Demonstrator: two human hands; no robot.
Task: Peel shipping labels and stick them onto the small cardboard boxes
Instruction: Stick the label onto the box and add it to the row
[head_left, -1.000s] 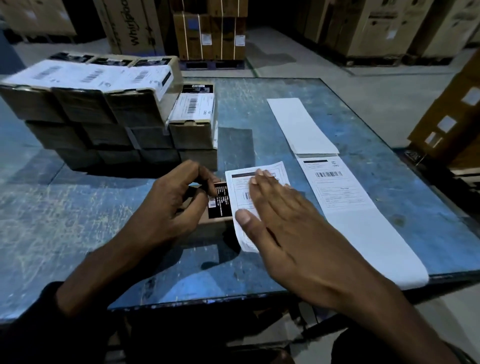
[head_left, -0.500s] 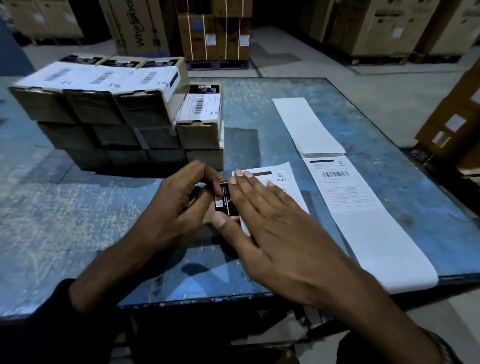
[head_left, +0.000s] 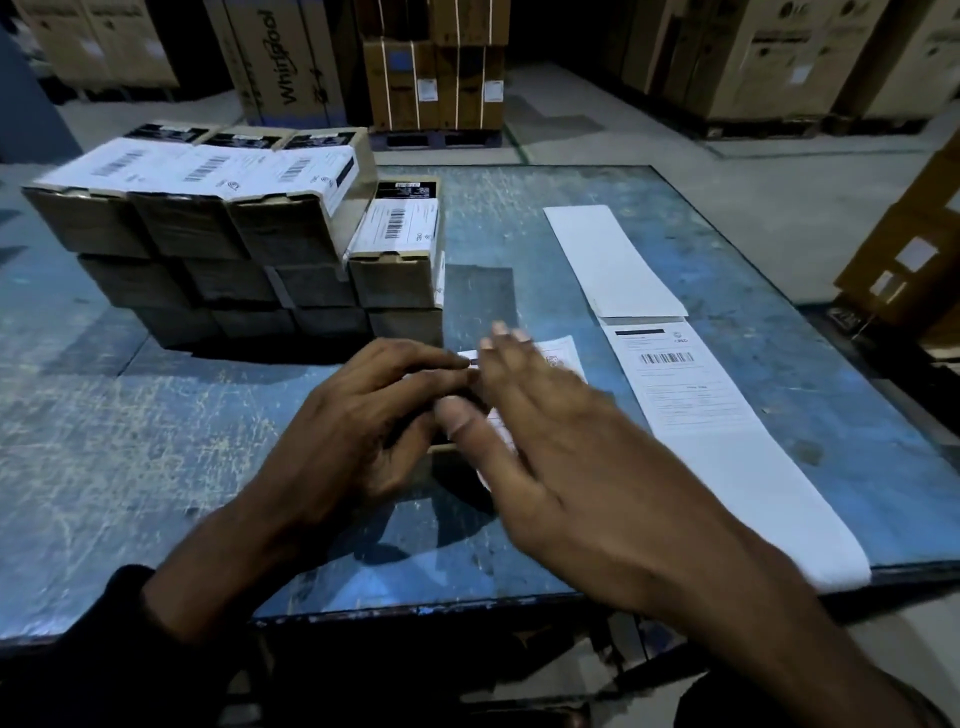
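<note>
Left hand (head_left: 358, 415): bare — no glove, ring or band showed.
Right hand (head_left: 550, 447): bare as well, its short nails catching pale light at the fingertips (head_left: 500, 328).
Left sleeve (head_left: 88, 644): black and long, its cuff ending at the wrist, below the near edge of the blue table (head_left: 156, 441).
Right forearm: uncovered along its length — at the bottom corner, below that same table edge, only a dark blurred edge showed.
</note>
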